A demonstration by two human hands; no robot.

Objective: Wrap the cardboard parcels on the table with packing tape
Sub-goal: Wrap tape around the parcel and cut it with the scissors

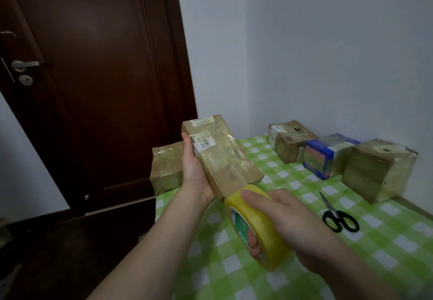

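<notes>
My left hand grips a long cardboard parcel from underneath and holds it tilted above the table's left edge. The parcel bears white labels, and clear tape is wound around its middle. My right hand grips a yellow roll of packing tape, with the thumb over the outer band and a finger through the core. The roll touches the parcel's near end.
On the green-checked tablecloth a taped brown parcel lies at the left edge. A brown box, a blue-and-white box and a larger brown box line the back wall. Black scissors lie at right. A dark door stands at left.
</notes>
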